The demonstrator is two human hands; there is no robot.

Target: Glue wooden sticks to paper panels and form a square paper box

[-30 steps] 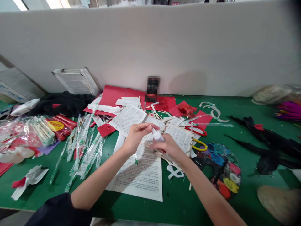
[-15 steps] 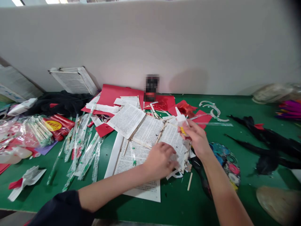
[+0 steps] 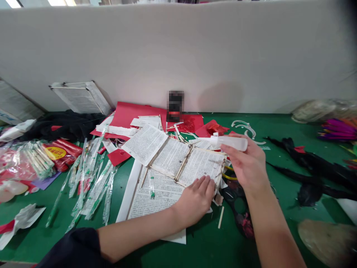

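Observation:
My right hand (image 3: 249, 163) is wrapped round a translucent white glue bottle (image 3: 232, 142). The bottle lies nearly level, its thin nozzle pointing left above the far edge of the joined paper panels (image 3: 171, 154). These are printed sheets edged with thin sticks. My left hand (image 3: 196, 201) rests with stretched fingers on the near edge of the right panel. Beneath the panels is a larger printed sheet (image 3: 154, 204) with a small clear plastic wrapper (image 3: 151, 184) on it. Scissors with dark handles (image 3: 237, 199) lie under my right wrist, partly hidden.
Wrapped clear plastic tubes (image 3: 92, 175) and bagged sticks (image 3: 37, 158) are spread to the left. Red paper (image 3: 128, 113) and a black blurred object (image 3: 175, 106) stand near the grey partition (image 3: 173, 48). Black strips (image 3: 312, 167) lie right, beside a round tan object (image 3: 323, 238).
The glue bottle has gone from upright to nearly level, its nozzle now pointing left. My left hand has settled onto the panel edge, fingers straighter. The view has shifted slightly.

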